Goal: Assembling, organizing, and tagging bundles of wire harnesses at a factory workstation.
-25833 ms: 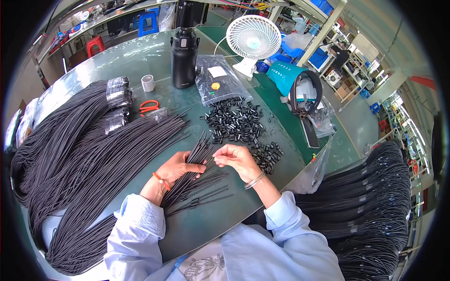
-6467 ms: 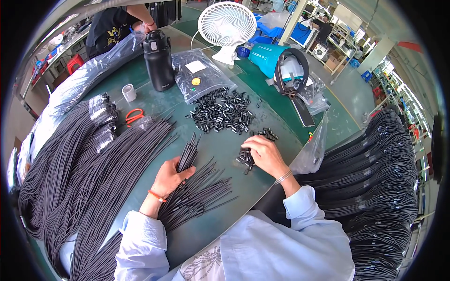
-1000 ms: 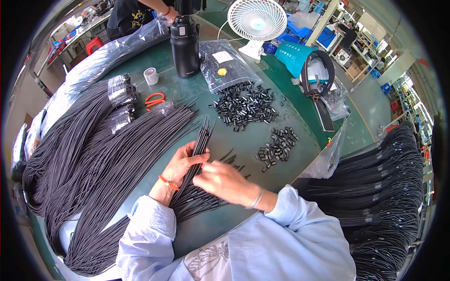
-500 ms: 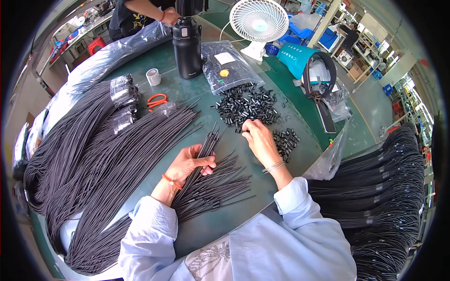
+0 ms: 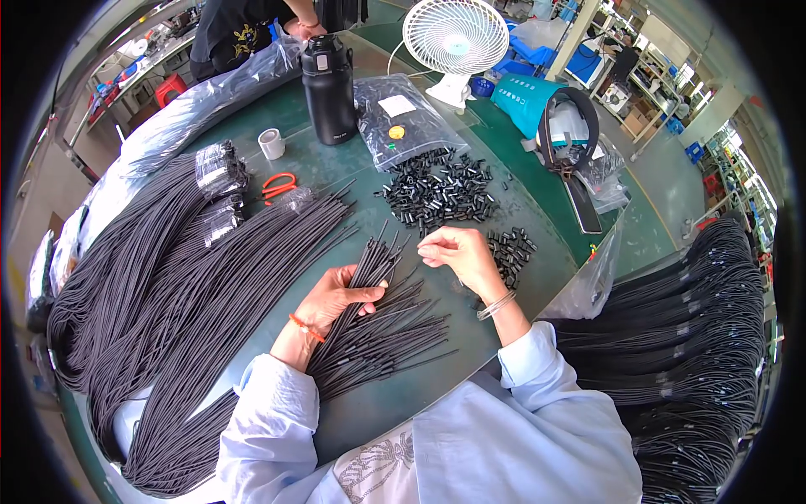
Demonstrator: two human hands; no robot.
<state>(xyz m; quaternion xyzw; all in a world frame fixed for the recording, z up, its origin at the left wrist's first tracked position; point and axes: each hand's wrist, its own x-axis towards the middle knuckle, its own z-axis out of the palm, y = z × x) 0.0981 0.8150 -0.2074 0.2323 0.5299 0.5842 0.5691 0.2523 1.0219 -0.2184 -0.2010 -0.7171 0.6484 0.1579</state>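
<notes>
My left hand (image 5: 334,301) is closed around a bunch of thin black cables (image 5: 374,262), their ends fanning up past the thumb. Just right of those ends, my right hand (image 5: 463,254) is pinched at the fingertips; whatever it holds is too small to make out. Beyond it lies a heap of small black tubular caps (image 5: 441,191), and a smaller pile of caps (image 5: 510,252) is partly behind the right wrist. More cable ends (image 5: 403,332) spread over the table below my hands. Long black cable bundles (image 5: 176,277) cover the left side.
Farther back stand a black bottle (image 5: 330,99), a white fan (image 5: 456,40) and a clear plastic bag (image 5: 407,122). A tape roll (image 5: 271,144) and orange-handled scissors (image 5: 279,186) lie left of centre. Black cables (image 5: 688,336) hang at the right. Another person's hand (image 5: 304,30) is behind the bottle.
My right hand has come away from the cap heap, nearer to me and slightly left, toward the cable ends. My left hand keeps its hold on the cables.
</notes>
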